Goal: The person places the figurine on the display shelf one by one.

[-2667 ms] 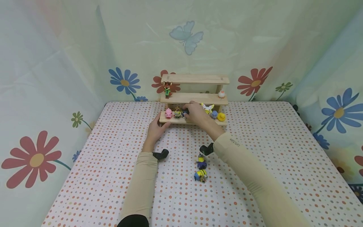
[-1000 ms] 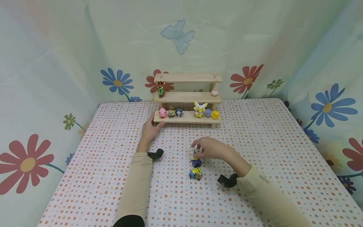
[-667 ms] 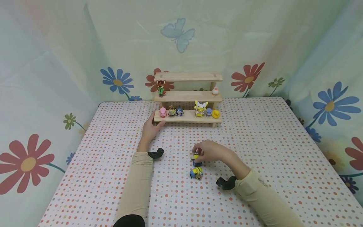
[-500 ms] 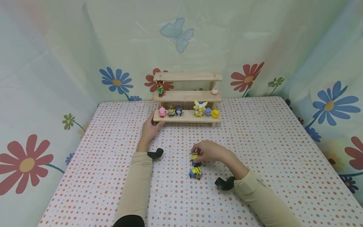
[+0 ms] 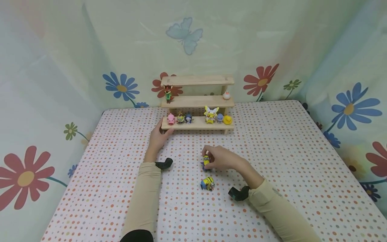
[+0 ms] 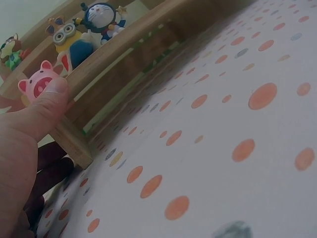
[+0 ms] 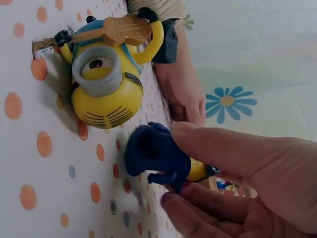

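My right hand (image 5: 222, 157) pinches a small Minion figurine (image 7: 156, 153) in dark blue between thumb and fingers, just over the dotted table. In the right wrist view its dark blue base faces the camera. Close by lies another Minion figurine (image 7: 101, 74), one-eyed and holding a guitar. At the back, my left hand (image 5: 157, 137) grips the left end of a three-tier wooden shelf (image 5: 196, 126). Its thumb rests at the front edge beside a pink pig figurine (image 6: 42, 82), with the other fingers around the end, partly hidden.
Along the bottom tier also stand a Minion (image 5: 180, 117), a Doraemon figurine (image 5: 188, 118), a white-eared yellow figurine (image 5: 210, 116), a bluish figurine (image 5: 220, 118) and a yellow duck (image 5: 227, 120). A fox figurine (image 5: 168, 94) and a white chick (image 5: 226, 95) occupy the middle tier.
My right hand has come from the bottom tier to the table, taken hold of the dark blue Minion and lifted it slightly, away from the guitar Minion. My left hand stays on the shelf.
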The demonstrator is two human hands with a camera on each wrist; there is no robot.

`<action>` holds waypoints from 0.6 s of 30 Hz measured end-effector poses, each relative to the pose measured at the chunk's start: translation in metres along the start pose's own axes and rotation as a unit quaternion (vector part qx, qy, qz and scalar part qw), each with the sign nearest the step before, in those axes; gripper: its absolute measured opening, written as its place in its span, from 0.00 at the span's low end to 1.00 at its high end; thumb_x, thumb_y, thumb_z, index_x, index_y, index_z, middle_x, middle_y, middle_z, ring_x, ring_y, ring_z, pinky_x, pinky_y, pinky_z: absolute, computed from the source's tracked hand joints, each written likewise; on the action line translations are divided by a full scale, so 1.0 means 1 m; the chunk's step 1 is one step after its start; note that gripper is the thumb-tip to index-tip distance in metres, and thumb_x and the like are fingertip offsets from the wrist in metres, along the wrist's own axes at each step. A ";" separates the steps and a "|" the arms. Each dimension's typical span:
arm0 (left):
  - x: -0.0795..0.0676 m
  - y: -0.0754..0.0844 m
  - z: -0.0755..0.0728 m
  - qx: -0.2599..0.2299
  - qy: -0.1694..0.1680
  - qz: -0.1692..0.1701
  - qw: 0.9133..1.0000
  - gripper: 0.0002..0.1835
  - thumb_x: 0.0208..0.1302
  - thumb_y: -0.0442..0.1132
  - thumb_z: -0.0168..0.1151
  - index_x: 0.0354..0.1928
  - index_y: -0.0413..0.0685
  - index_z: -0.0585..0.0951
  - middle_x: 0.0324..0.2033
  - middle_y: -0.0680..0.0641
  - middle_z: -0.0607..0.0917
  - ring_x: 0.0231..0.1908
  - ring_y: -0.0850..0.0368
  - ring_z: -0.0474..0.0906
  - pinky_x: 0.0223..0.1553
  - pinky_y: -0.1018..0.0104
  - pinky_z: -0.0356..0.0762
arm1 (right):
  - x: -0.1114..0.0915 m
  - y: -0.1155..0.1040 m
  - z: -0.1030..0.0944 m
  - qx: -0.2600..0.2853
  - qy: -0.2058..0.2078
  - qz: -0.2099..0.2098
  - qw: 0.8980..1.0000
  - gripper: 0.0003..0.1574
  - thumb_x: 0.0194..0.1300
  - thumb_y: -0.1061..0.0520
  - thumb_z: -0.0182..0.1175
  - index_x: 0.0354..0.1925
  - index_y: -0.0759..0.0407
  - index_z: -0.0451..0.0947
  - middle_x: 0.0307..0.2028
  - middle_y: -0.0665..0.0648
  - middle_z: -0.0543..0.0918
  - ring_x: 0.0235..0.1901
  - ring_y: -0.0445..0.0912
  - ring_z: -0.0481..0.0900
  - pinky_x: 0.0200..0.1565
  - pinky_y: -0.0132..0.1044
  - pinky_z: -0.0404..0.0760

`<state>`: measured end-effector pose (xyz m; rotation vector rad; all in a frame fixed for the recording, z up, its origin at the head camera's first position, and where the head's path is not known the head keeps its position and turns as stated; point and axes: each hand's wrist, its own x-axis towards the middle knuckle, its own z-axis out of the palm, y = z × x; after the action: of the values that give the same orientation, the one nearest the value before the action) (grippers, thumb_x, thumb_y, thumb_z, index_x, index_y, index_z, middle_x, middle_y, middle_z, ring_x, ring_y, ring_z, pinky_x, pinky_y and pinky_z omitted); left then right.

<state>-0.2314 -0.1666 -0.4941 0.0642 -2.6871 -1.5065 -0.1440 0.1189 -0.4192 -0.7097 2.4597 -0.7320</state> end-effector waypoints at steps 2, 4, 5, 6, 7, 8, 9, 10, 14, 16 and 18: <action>0.000 -0.001 0.000 -0.001 0.002 0.001 1.000 0.52 0.54 0.69 0.59 0.75 0.52 0.52 0.72 0.47 0.59 0.71 0.51 0.56 0.71 0.59 0.57 | 0.002 0.000 0.001 0.005 0.013 0.000 1.000 0.22 0.57 0.53 0.69 0.46 0.53 0.71 0.35 0.51 0.80 0.31 0.40 0.76 0.33 0.33 0.76; -0.001 -0.001 0.000 -0.002 0.001 -0.001 1.000 0.52 0.54 0.69 0.59 0.75 0.52 0.52 0.72 0.47 0.59 0.71 0.51 0.56 0.71 0.58 0.57 | 0.004 0.001 0.002 0.009 0.022 0.001 1.000 0.22 0.57 0.53 0.69 0.47 0.53 0.71 0.35 0.51 0.80 0.30 0.40 0.75 0.32 0.33 0.75; -0.001 -0.001 0.000 -0.003 -0.001 -0.003 1.000 0.52 0.54 0.69 0.59 0.75 0.53 0.52 0.72 0.47 0.59 0.71 0.51 0.56 0.71 0.58 0.57 | 0.004 0.001 0.002 0.009 0.024 0.003 1.000 0.22 0.57 0.53 0.69 0.47 0.53 0.71 0.35 0.51 0.80 0.30 0.40 0.75 0.32 0.32 0.75; -0.001 -0.001 0.000 -0.004 -0.003 -0.005 1.000 0.52 0.54 0.69 0.59 0.75 0.53 0.52 0.72 0.47 0.59 0.71 0.51 0.56 0.72 0.58 0.57 | 0.005 0.001 0.002 0.010 0.025 0.005 1.000 0.22 0.57 0.53 0.69 0.47 0.53 0.71 0.36 0.51 0.80 0.31 0.40 0.76 0.33 0.32 0.75; -0.001 -0.001 0.001 -0.006 -0.006 -0.006 1.000 0.52 0.54 0.69 0.60 0.75 0.53 0.51 0.72 0.47 0.59 0.71 0.51 0.56 0.71 0.58 0.57 | 0.005 0.001 0.002 0.008 0.026 0.007 1.000 0.22 0.56 0.53 0.69 0.47 0.53 0.72 0.37 0.51 0.81 0.31 0.40 0.76 0.33 0.33 0.76; -0.001 0.000 0.001 -0.007 -0.008 -0.008 1.000 0.53 0.54 0.69 0.60 0.75 0.53 0.51 0.72 0.47 0.59 0.71 0.51 0.56 0.71 0.58 0.57 | 0.005 0.000 0.001 0.006 0.025 0.007 1.000 0.22 0.57 0.53 0.69 0.47 0.53 0.72 0.37 0.51 0.81 0.31 0.40 0.76 0.33 0.33 0.76; -0.001 0.000 0.001 -0.006 -0.009 -0.009 1.000 0.53 0.54 0.69 0.60 0.75 0.53 0.51 0.72 0.47 0.59 0.72 0.51 0.55 0.71 0.58 0.57 | 0.006 0.000 0.000 0.003 0.024 0.006 1.000 0.21 0.57 0.53 0.69 0.47 0.53 0.72 0.38 0.52 0.82 0.32 0.40 0.77 0.34 0.33 0.77; 0.000 0.000 0.001 -0.005 -0.008 -0.009 1.000 0.53 0.54 0.69 0.60 0.75 0.53 0.51 0.72 0.46 0.58 0.72 0.50 0.55 0.72 0.58 0.57 | 0.006 0.000 -0.002 0.001 0.022 0.004 1.000 0.20 0.58 0.53 0.68 0.47 0.53 0.73 0.39 0.52 0.82 0.33 0.40 0.77 0.35 0.33 0.77; 0.000 0.000 -0.001 0.003 0.000 -0.006 1.000 0.54 0.54 0.69 0.59 0.75 0.49 0.52 0.72 0.45 0.58 0.72 0.49 0.54 0.72 0.57 0.56 | 0.007 -0.003 -0.012 -0.014 0.020 -0.012 1.000 0.16 0.61 0.54 0.65 0.46 0.53 0.74 0.42 0.54 0.83 0.36 0.41 0.79 0.38 0.35 0.80; 0.000 0.000 -0.001 0.002 0.000 -0.002 1.000 0.54 0.53 0.70 0.59 0.74 0.49 0.52 0.72 0.45 0.58 0.72 0.50 0.54 0.72 0.57 0.56 | 0.007 -0.006 -0.020 -0.023 0.028 -0.022 0.999 0.15 0.62 0.54 0.64 0.46 0.55 0.75 0.42 0.54 0.83 0.37 0.41 0.80 0.39 0.35 0.81; 0.000 -0.001 -0.001 -0.005 -0.003 0.002 1.000 0.54 0.53 0.70 0.59 0.75 0.49 0.52 0.72 0.45 0.58 0.72 0.50 0.55 0.72 0.58 0.56 | 0.008 -0.009 -0.030 -0.038 0.042 -0.036 0.998 0.16 0.62 0.55 0.64 0.47 0.56 0.75 0.42 0.54 0.83 0.38 0.42 0.81 0.40 0.35 0.82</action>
<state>-0.2314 -0.1681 -0.4945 0.0541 -2.6819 -1.5215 -0.1638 0.1181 -0.3936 -0.8144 2.5624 -0.7111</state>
